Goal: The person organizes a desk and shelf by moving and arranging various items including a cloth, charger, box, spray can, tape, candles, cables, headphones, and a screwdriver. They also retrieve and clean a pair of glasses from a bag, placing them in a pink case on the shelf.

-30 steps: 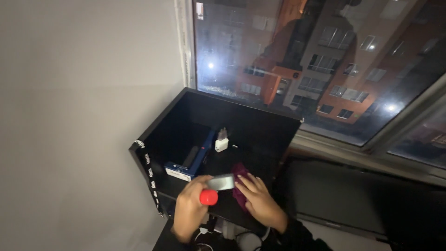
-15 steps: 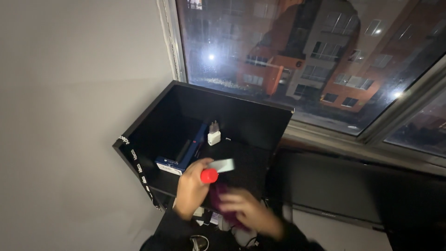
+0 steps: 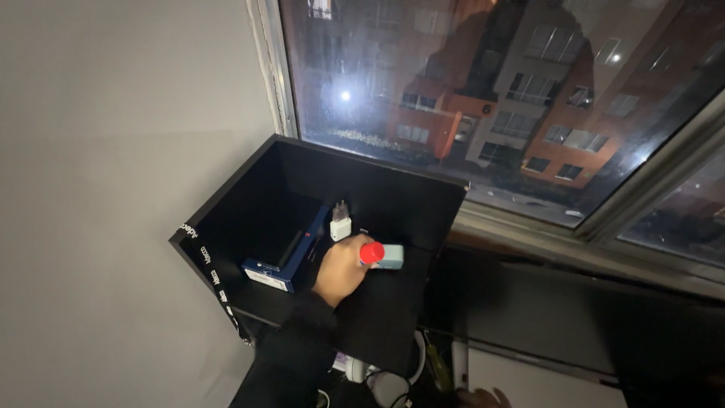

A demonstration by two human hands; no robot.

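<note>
A large window (image 3: 491,98) fills the upper right, its dark glass showing lit orange and grey apartment blocks at night; a plain grey wall (image 3: 113,151) takes the left. Below the window frame stands a black shelf unit (image 3: 408,204), open at the top, with a back panel against the sill and a flat black surface that serves as a resting place for small items. A black lanyard with white lettering (image 3: 215,276) hangs over the unit's left front edge, draped so that its loose end drops toward the floor. On the surface, toward the left, lies a long blue box (image 3: 285,253), flat on its side with its white end label facing the camera. Just beyond it a white plug adapter (image 3: 340,226) stands on end, prongs pointing up, near the box but apart from it. The left hand (image 3: 341,269), reaching out of a dark sleeve, grips a small spray bottle (image 3: 381,255) with a red cap and pale body; the fingers are curled tight around it, and the bottle is held sideways just above the shelf surface, cap toward the camera, to the right of the box. At the bottom edge, a few fingertips of the right hand (image 3: 476,396) show low beside white cables; whether they are spread or closed cannot be told.
</note>
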